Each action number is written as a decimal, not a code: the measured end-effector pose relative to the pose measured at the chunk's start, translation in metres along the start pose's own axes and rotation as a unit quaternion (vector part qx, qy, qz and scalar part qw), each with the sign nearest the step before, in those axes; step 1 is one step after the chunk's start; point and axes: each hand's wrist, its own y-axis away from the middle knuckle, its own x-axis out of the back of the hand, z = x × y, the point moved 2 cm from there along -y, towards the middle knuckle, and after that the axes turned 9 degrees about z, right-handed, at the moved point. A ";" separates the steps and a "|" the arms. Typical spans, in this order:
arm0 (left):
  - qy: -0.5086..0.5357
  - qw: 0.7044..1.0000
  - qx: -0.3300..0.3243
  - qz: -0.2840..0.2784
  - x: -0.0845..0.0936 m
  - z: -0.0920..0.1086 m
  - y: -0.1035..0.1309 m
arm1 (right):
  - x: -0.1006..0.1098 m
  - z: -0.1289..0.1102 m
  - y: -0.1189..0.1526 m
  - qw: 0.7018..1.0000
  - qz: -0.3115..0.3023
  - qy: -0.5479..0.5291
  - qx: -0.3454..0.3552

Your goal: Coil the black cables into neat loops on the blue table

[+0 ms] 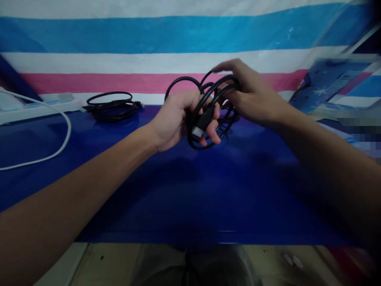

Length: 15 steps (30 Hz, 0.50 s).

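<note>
1. Striped sheeting [166,35] in blue, white and pink is spanning twelve o'clock, behind a glossy blue table [208,190].
2. White power strip [38,111] is lying at nine o'clock.
3. Left hand [175,115], entering from eight o'clock, is clutching a looped black cable [205,118] just off centre, toward one o'clock, connector facing down.
4. Right hand [253,95], arching palm-down from three o'clock, is grasping its upper loops.

Surface [226,194]: blue, glossy. Power strip [56,107]: white, far left, toward the rear. Cord [70,129]: white, loops in front of the strip, leaves view at left. Sheet [149,35] behind: striped blue, white, pink. Packet [323,85] at right: blue, white snowflake print, blurred. Floor [110,260] below: pale, scraps [293,260] at lower right.
</note>
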 end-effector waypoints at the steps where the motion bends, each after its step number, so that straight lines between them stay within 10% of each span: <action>1: 0.003 1.000 -0.001 0.014 0.001 0.001 0.000 | 0.000 -0.002 0.000 0.998 0.000 0.052 0.022; 7: -0.016 0.998 -0.036 0.045 0.009 0.005 -0.001 | 0.008 -0.014 0.003 0.939 0.061 0.313 0.132; 15: -0.079 0.995 0.021 -0.050 0.001 0.013 0.008 | -0.001 -0.026 0.009 0.937 0.025 0.313 0.154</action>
